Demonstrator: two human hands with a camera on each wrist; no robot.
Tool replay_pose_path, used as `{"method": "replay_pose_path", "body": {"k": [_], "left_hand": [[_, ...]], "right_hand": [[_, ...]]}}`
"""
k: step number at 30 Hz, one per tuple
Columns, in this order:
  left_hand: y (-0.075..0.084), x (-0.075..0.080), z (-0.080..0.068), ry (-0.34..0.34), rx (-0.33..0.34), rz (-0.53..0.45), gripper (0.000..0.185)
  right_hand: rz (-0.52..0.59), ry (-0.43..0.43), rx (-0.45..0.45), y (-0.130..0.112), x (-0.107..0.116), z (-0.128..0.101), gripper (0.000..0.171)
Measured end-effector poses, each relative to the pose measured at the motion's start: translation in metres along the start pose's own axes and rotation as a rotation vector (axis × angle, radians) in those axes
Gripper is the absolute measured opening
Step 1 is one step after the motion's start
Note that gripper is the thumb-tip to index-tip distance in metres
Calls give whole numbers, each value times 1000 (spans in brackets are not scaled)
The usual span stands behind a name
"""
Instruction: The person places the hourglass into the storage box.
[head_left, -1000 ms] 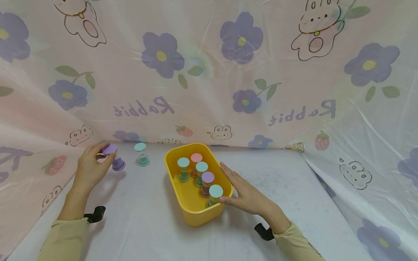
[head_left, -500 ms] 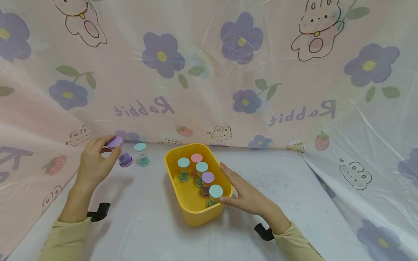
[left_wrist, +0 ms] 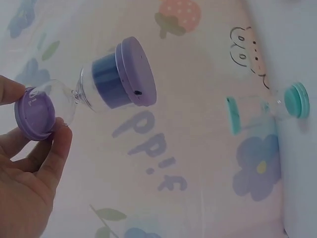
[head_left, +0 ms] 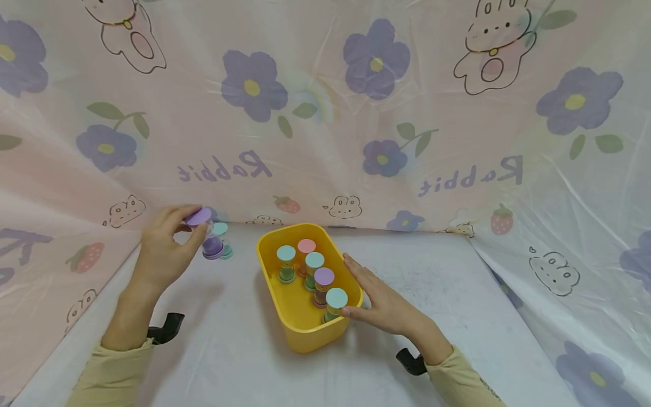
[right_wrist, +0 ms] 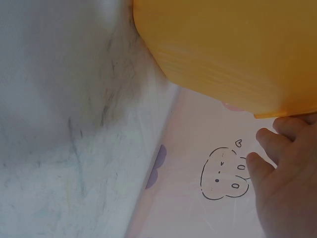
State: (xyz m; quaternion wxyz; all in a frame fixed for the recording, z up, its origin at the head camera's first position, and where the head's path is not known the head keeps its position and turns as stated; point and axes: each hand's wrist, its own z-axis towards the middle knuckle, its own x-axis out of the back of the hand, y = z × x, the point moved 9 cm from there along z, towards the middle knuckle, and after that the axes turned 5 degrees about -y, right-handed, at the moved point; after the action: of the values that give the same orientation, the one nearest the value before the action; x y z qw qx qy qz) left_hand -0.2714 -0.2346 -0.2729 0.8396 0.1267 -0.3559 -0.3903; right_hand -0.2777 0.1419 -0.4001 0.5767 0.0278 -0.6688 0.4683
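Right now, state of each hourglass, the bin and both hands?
Purple sand timer: lifted, tilted, pinched by one cap.
Teal sand timer: upright on the table.
Yellow bin: holds five upright timers.
Left hand: pinching the purple timer.
Right hand: flat against the bin's side.

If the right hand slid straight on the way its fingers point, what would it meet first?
The right hand already lies flat against the yellow bin, its fingers pointing along the wall towards the backdrop. Beyond them the way looks free up to the floral sheet, though depth is unclear.

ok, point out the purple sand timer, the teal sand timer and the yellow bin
purple sand timer (left_wrist: 111,79) left wrist view, dark sand chamber
teal sand timer (left_wrist: 296,100) left wrist view, base cap
yellow bin (head_left: 305,333) head view, near outer wall
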Motion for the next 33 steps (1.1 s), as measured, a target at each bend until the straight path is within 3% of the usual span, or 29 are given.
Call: {"method": "replay_pose_path", "body": {"k": [15, 26, 33], "left_hand": [[40, -33, 9, -89, -118, -21, 37], [64, -66, 11, -189, -186, -73, 38], [73, -87, 10, -273, -194, -91, 39]], "right_hand": [[17, -1, -4, 0, -1, -1, 97], [15, -1, -11, 1, -1, 0, 97], [5, -1, -11, 1, -1, 0, 97]]}}
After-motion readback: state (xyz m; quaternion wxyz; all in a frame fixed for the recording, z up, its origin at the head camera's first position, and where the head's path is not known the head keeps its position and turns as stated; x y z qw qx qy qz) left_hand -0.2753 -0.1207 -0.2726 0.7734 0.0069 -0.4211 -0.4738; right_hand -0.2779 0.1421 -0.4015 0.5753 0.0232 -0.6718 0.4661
